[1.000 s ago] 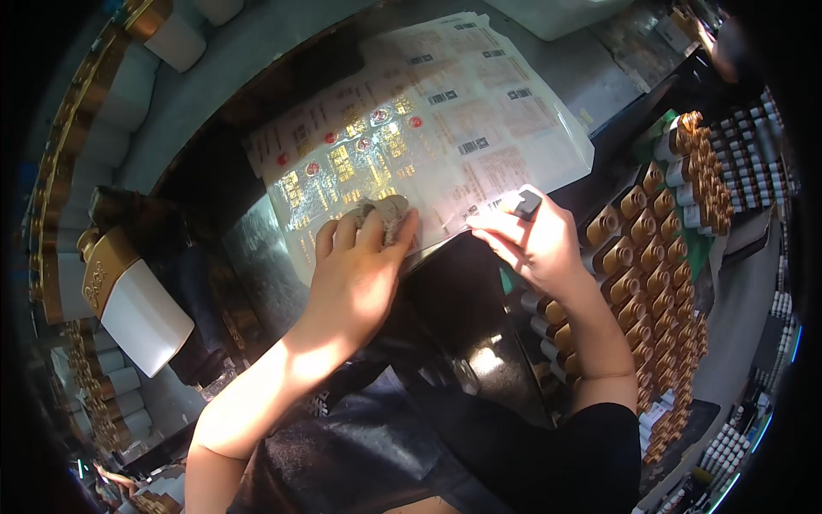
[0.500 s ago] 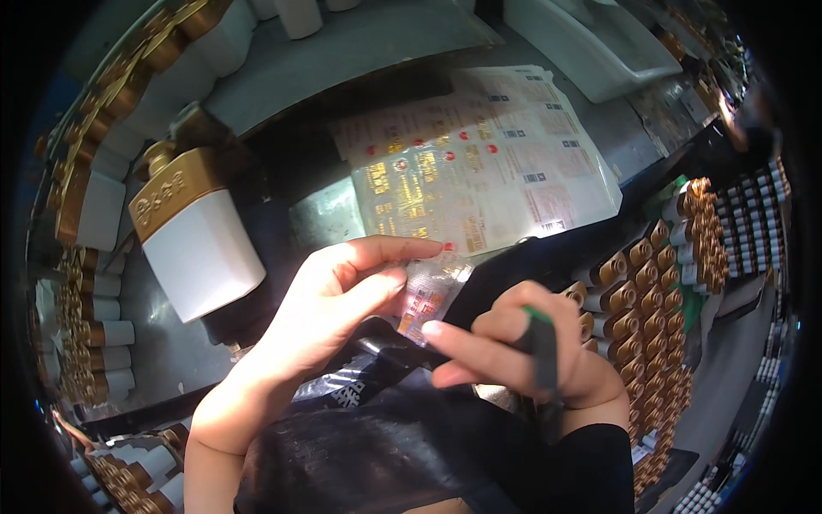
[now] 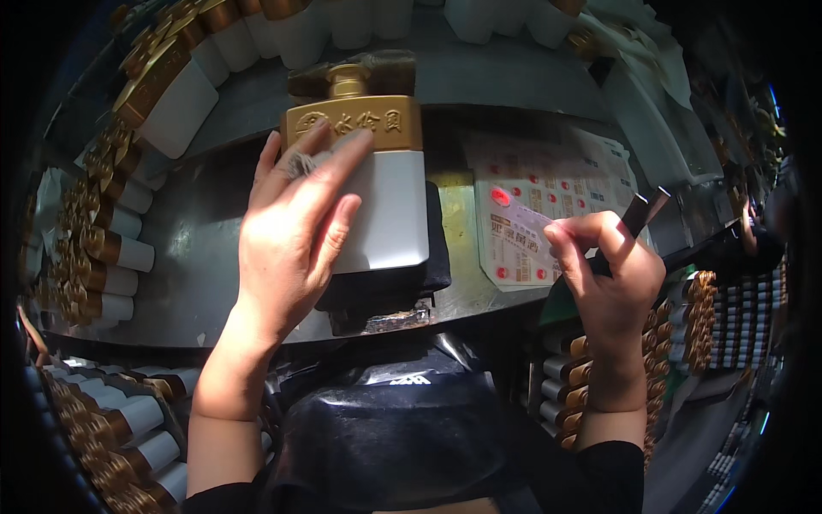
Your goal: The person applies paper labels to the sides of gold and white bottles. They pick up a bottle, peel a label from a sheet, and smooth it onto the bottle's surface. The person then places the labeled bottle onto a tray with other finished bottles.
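Note:
A large flat bottle (image 3: pixel 381 206), white below with a gold embossed shoulder and neck, lies on a dark rest (image 3: pixel 438 236) in front of me. My left hand (image 3: pixel 291 206) is over its left side, fingers across the gold part. A crumpled greyish cloth (image 3: pixel 301 164) shows between those fingers, against the bottle. To the right, my right hand (image 3: pixel 612 265) pinches a clear printed sticker (image 3: pixel 533 218) with a red round spot between thumb and forefinger. Tweezers (image 3: pixel 648 210) also stick out of this hand, tips pointing up and away. The sticker is apart from the bottle.
Beneath the held sticker lies a sheet of similar stickers (image 3: pixel 556 184) on the metal table (image 3: pixel 214 283). Gold-and-white bottles (image 3: pixel 184 98) line the table's left and far edges. More bottles (image 3: pixel 565 385) are stacked at lower right and lower left (image 3: pixel 137 420). A white tray (image 3: pixel 655 128) stands far right.
Both hands were at the sticker; now only my right hand holds it, farther right. My left hand has gone onto the bottle. The view has turned, bringing the bottle from the left toward the middle.

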Action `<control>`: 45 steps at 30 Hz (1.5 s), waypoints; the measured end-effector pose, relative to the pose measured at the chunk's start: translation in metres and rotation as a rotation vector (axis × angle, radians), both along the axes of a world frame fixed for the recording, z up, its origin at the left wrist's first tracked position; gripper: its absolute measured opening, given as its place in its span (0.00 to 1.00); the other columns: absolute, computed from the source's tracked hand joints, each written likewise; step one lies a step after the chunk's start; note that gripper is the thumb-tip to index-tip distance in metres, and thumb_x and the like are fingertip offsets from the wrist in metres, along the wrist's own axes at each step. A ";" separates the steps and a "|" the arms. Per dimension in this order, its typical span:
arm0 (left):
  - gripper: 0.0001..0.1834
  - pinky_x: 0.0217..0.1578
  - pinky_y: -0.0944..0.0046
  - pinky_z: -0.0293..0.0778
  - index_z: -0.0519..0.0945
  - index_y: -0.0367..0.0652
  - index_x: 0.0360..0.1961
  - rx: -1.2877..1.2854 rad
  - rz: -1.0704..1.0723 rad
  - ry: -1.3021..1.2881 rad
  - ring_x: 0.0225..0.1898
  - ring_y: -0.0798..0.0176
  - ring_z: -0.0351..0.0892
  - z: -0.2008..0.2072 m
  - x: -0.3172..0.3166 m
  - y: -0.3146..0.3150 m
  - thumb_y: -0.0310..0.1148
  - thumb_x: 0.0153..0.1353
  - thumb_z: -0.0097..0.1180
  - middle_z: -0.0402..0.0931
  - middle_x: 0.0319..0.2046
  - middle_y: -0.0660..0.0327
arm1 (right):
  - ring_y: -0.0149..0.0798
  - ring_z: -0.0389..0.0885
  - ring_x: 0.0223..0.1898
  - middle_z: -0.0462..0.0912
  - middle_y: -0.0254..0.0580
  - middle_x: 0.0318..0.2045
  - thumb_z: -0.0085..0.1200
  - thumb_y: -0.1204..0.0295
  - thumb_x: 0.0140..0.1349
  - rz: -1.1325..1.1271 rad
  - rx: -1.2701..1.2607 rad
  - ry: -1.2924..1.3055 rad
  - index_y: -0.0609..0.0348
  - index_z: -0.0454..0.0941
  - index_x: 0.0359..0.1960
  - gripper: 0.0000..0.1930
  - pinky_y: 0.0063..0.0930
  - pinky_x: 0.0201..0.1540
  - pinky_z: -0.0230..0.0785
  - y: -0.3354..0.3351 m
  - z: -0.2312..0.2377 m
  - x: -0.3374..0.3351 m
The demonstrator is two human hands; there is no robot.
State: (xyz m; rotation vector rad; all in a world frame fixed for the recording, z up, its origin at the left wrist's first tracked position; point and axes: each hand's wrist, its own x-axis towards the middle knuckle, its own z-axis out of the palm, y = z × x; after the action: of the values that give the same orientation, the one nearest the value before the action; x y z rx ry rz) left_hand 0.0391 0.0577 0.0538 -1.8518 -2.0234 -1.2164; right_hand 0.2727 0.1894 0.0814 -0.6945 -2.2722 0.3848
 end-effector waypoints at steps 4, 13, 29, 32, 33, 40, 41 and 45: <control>0.25 0.69 0.36 0.42 0.81 0.60 0.53 -0.139 -0.158 0.193 0.54 0.56 0.79 -0.037 0.001 -0.048 0.26 0.52 0.63 0.84 0.40 0.62 | 0.30 0.82 0.23 0.83 0.38 0.23 0.66 0.80 0.53 0.102 -0.205 -0.049 0.62 0.80 0.28 0.05 0.21 0.28 0.73 -0.009 0.007 -0.021; 0.42 0.67 0.53 0.55 0.58 0.38 0.69 0.145 -0.106 -0.818 0.65 0.54 0.61 -0.041 -0.019 -0.039 0.41 0.59 0.64 0.57 0.68 0.49 | 0.22 0.79 0.27 0.81 0.35 0.23 0.60 0.73 0.62 0.273 -1.054 0.071 0.67 0.79 0.32 0.08 0.16 0.33 0.71 -0.015 -0.009 -0.104; 0.43 0.65 0.56 0.58 0.50 0.42 0.72 -0.013 -0.002 -0.683 0.67 0.53 0.58 -0.035 -0.026 -0.002 0.34 0.61 0.59 0.54 0.66 0.49 | 0.27 0.75 0.22 0.73 0.32 0.20 0.70 0.59 0.51 0.111 -0.626 -0.125 0.63 0.63 0.65 0.42 0.22 0.27 0.68 -0.003 -0.032 -0.103; 0.42 0.66 0.57 0.55 0.50 0.42 0.72 0.047 -0.007 -0.908 0.68 0.54 0.57 -0.032 -0.019 -0.002 0.35 0.61 0.59 0.55 0.67 0.48 | 0.27 0.73 0.21 0.71 0.33 0.19 0.70 0.57 0.50 0.081 -0.446 -0.210 0.63 0.61 0.65 0.45 0.22 0.25 0.67 -0.005 -0.035 -0.108; 0.42 0.67 0.57 0.54 0.50 0.42 0.72 0.082 -0.026 -1.015 0.69 0.54 0.56 -0.031 -0.017 -0.001 0.35 0.62 0.59 0.55 0.67 0.48 | 0.27 0.73 0.21 0.71 0.32 0.19 0.71 0.57 0.49 0.096 -0.475 -0.178 0.63 0.61 0.66 0.45 0.21 0.25 0.67 -0.004 -0.035 -0.107; 0.45 0.62 0.54 0.66 0.47 0.43 0.73 0.097 -0.161 -1.056 0.63 0.53 0.64 -0.031 -0.019 -0.004 0.30 0.60 0.60 0.53 0.66 0.49 | 0.27 0.71 0.24 0.69 0.35 0.22 0.71 0.62 0.49 0.157 -0.829 -0.087 0.65 0.59 0.67 0.45 0.21 0.29 0.68 -0.003 -0.030 -0.096; 0.47 0.64 0.54 0.62 0.47 0.43 0.73 0.059 -0.127 -1.074 0.66 0.52 0.61 -0.030 -0.016 -0.005 0.31 0.58 0.61 0.54 0.67 0.49 | 0.26 0.70 0.26 0.68 0.32 0.23 0.71 0.64 0.48 0.149 -0.803 -0.104 0.65 0.60 0.67 0.45 0.19 0.31 0.65 -0.005 -0.031 -0.096; 0.51 0.65 0.55 0.60 0.47 0.43 0.73 0.052 -0.145 -1.100 0.67 0.52 0.60 -0.031 -0.017 -0.007 0.34 0.54 0.65 0.58 0.66 0.48 | 0.23 0.65 0.30 0.66 0.27 0.26 0.72 0.69 0.44 0.155 -0.752 -0.127 0.63 0.61 0.67 0.46 0.16 0.37 0.61 -0.006 -0.034 -0.095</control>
State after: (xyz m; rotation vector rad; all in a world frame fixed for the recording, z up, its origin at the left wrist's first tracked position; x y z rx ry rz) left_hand 0.0220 0.0506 0.0229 -1.4066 -2.1932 -2.7099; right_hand 0.1773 0.1831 0.0478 -0.9205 -2.2845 1.3412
